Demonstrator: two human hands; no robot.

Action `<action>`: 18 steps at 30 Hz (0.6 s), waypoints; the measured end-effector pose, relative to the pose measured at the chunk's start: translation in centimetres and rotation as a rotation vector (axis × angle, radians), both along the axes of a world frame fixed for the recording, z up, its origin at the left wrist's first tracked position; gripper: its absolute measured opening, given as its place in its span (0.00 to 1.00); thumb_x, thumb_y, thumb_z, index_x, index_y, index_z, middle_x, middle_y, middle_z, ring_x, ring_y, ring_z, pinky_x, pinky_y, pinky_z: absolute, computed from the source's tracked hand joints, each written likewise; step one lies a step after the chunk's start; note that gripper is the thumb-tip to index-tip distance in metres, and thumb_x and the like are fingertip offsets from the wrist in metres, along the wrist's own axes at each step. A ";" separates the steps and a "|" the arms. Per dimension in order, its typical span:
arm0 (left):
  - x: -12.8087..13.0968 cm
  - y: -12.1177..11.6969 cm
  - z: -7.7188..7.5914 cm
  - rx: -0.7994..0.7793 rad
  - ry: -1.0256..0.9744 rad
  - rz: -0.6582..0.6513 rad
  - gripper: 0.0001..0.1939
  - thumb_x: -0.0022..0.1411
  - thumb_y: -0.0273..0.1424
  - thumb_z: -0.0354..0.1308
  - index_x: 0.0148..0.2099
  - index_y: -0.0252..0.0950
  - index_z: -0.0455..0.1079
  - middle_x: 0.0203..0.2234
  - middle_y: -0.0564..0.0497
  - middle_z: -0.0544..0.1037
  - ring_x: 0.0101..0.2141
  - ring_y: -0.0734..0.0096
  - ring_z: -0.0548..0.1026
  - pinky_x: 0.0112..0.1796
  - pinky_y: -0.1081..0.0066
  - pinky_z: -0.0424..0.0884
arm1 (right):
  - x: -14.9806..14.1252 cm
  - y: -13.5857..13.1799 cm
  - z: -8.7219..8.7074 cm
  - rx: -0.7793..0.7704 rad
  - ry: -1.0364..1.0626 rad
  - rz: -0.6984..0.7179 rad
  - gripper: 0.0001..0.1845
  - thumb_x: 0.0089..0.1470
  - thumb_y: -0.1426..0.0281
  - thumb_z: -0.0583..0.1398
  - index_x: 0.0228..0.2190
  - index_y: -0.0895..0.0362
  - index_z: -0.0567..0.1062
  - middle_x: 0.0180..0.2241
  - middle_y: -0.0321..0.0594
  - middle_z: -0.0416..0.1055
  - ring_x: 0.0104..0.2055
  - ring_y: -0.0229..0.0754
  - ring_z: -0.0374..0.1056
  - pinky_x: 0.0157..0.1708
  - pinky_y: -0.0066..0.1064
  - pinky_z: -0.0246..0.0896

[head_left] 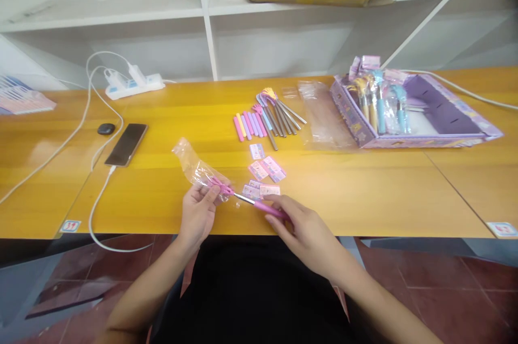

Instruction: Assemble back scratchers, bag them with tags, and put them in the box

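Note:
Near the table's front edge, my left hand [199, 211] pinches a clear plastic bag [194, 166] around the pink hand-shaped head of a back scratcher [244, 199]. The scratcher's metal rod points right and ends in a pink handle, which my right hand [304, 231] grips. The pink head lies at the bag's mouth, partly behind my left fingers. Just beyond my hands are several small printed cards [274, 169]. Farther back lie several loose metal rods with coloured hand-shaped heads [283, 117], beside a row of pastel handle tubes [249, 125].
A purple display box [441, 140] with bagged scratchers [378, 104] stands at the right, beside a stack of clear bags [324, 115]. At the left are a phone [127, 144], a black mouse-like object [106, 129], white cables and a power strip [135, 86]. Shelving rises behind.

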State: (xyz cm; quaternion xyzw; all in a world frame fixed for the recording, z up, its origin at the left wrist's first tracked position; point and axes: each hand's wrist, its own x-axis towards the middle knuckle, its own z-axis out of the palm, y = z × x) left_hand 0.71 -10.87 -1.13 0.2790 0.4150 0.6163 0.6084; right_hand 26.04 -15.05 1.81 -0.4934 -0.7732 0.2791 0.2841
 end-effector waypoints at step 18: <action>1.2 -1.7 0.2 -0.048 0.050 -0.398 0.17 0.61 0.42 0.78 0.42 0.32 0.84 0.36 0.40 0.88 0.36 0.57 0.86 0.41 0.64 0.81 | -0.1 0.0 -1.6 -0.309 0.479 0.115 0.22 0.57 0.51 0.74 0.34 0.54 0.77 0.26 0.34 0.80 0.25 0.37 0.75 0.26 0.28 0.71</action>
